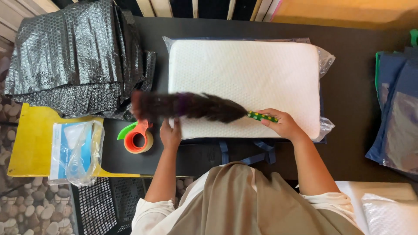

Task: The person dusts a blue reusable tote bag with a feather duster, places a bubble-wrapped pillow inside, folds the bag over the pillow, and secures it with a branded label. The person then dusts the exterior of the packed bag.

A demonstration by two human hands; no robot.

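Between the two hands lies a feather duster [191, 106], and its long axis runs almost level from one hand to the other, across the near edge of a white pillow [244, 82]. The right hand [282, 124] is closed around the green dotted handle [262, 116], which sticks out from the fist toward the left. From there the dark feathers stretch away leftward and end beyond the left hand [170, 134], above a tape dispenser [138, 137]. The feathers look blurred, so their exact outline cannot be told.

The left hand rests on the near left corner of the pillow, just under the feathers; its fingers are partly hidden by them, so whether it presses flat or grips the edge cannot be told. Only the right hand holds the duster, and the left hand is the nearer one to the feather tip.

The pillow lies in a clear plastic bag [325, 58] on a dark table [357, 87], directly ahead of both hands. Further left of the left hand are a pile of black bubble wrap [74, 61] and a yellow board [30, 139] with a plastic packet on it. Blue bags [394, 100] lie to the right of the right hand, well apart.
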